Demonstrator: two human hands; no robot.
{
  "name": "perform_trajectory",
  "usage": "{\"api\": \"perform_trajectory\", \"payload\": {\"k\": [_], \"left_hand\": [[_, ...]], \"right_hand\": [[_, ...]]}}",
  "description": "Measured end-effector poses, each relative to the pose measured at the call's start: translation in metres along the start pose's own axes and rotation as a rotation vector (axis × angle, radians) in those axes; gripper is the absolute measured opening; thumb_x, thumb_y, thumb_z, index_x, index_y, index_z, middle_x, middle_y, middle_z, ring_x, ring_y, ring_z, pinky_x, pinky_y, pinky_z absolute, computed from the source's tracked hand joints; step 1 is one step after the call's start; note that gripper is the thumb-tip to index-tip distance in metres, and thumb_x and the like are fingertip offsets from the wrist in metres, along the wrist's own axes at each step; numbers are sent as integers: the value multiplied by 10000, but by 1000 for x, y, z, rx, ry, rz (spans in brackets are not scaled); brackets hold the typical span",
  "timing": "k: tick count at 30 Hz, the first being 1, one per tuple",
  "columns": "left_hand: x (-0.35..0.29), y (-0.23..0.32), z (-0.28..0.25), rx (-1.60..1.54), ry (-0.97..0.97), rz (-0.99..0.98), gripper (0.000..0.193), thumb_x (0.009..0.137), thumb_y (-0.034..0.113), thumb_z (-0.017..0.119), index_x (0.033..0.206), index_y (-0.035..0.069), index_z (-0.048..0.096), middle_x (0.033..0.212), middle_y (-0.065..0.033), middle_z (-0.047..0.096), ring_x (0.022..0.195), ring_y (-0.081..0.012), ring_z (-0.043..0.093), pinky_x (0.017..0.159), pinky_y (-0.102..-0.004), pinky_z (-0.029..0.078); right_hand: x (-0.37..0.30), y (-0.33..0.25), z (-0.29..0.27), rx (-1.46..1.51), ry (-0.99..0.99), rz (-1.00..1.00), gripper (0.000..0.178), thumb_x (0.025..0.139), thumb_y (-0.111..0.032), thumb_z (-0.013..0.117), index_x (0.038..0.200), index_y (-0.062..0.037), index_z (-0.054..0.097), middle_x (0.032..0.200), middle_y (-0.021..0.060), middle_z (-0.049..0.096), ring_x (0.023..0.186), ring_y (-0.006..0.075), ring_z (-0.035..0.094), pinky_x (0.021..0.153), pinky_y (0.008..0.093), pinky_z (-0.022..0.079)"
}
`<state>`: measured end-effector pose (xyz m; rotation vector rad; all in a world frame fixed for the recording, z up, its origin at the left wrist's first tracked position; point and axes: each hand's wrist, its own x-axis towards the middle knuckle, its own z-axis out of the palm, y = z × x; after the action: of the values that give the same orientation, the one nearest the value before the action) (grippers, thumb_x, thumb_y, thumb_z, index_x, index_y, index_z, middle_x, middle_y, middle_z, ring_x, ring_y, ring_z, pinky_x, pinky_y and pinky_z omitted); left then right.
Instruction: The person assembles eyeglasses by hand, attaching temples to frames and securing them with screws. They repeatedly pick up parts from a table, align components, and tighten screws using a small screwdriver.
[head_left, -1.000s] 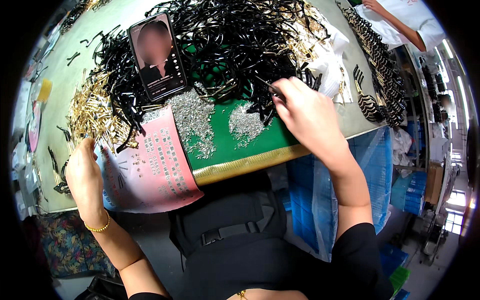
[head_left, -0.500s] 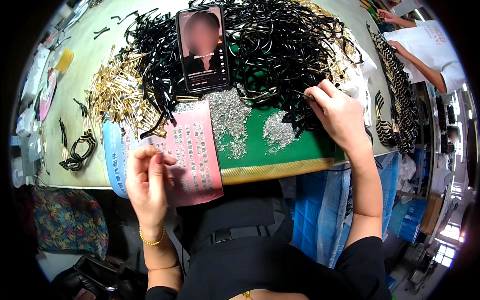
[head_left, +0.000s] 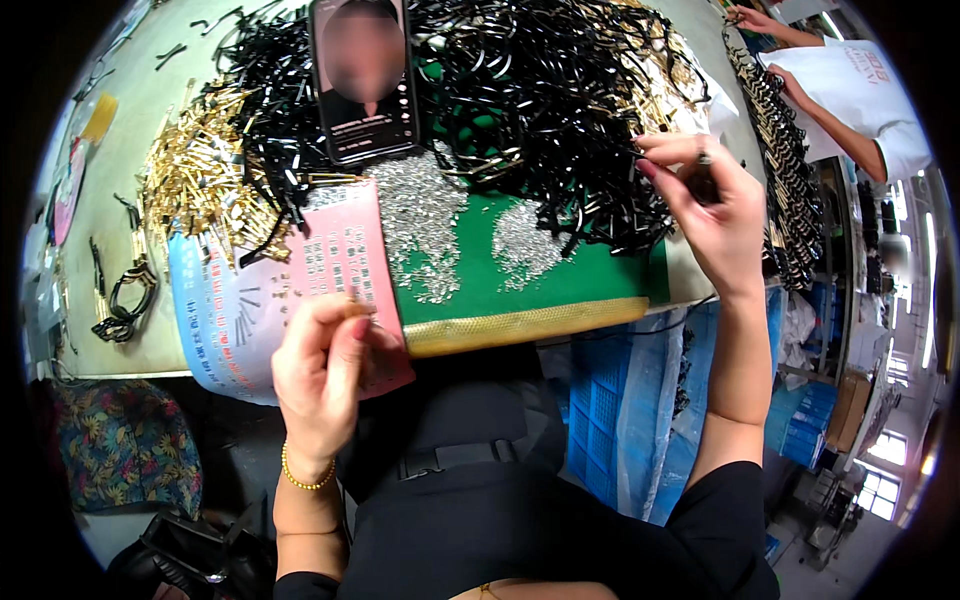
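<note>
My left hand (head_left: 322, 362) is closed over the pink end of a printed paper sheet (head_left: 385, 265), thumb pressed to fingers; what it pinches is blurred. Several thin dark slivers (head_left: 255, 315) lie on the sheet beside it. At the right edge of a heap of black eyeglass temples (head_left: 540, 120), my right hand (head_left: 705, 200) is raised in a pinch. Something small and dark is at its fingertips, too small to name. Two piles of tiny silver metal parts, a larger pile (head_left: 420, 230) and a smaller pile (head_left: 525, 245), lie between my hands on a green mat (head_left: 480, 290).
A phone (head_left: 365, 80) leans on the black heap. Gold-coloured thin parts (head_left: 200, 170) are piled at left, near a looped bundle of temples (head_left: 125, 300). Wrapped bundles (head_left: 780, 170) line the right edge, beside another person's arm (head_left: 835, 125). A yellow mesh strip (head_left: 530, 325) edges the mat.
The whole view has shifted, so the table sits further left. My left hand has moved right across the sheet, uncovering the dark slivers. My right hand has drawn right from the black heap.
</note>
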<state>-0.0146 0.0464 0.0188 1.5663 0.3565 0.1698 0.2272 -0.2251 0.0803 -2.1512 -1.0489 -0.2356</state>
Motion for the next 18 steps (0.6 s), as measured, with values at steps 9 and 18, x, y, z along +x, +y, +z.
{"api": "perform_trajectory", "payload": {"k": [9,18], "left_hand": [[3,4,57,-359,-355,-219,367,1071,51,527,1434,15,564,1029,-99,763,630,-31,553,585,-177,469],[1,3,44,-200,-339,-155,409,1046,5,541,1455,4,552,1014,-102,762,670,-59,604,640,-208,517]], "right_hand": [[-54,-83,35,838,1,644,90,976,-59,711,996,-17,634,906,72,718,623,45,585,548,194,476],[-56,-89,48,814,-31,608,89,965,-56,728,993,-16,653,871,30,680,655,39,577,583,191,461]]}}
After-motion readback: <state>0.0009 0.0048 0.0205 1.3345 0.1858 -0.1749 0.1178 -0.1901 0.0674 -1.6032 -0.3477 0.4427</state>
